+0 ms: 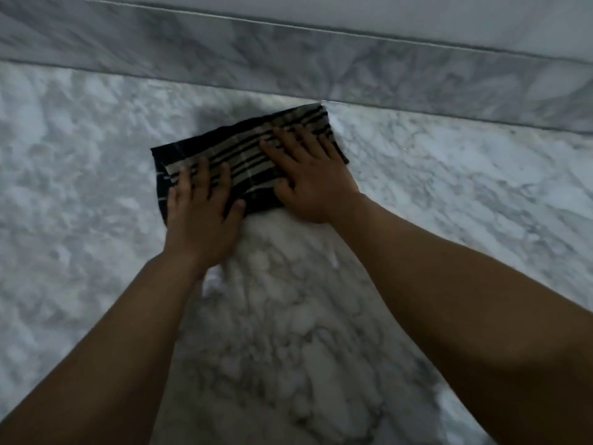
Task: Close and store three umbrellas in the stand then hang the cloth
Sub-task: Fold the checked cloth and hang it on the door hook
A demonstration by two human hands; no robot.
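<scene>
Flat on cloth (pixel 244 155): both hands (fingers straight)

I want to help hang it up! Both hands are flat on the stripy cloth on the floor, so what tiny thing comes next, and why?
Probably curl the fingers to pinch the cloth and lift it. The left hand and right hand only press flat on it, it lies folded on the marble floor by the wall base, and pressing cannot carry it to a hook.

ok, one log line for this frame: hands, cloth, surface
left hand: flat on cloth | right hand: flat on cloth | cloth: folded, on marble floor, by baseboard | umbrellas: not in view
</scene>
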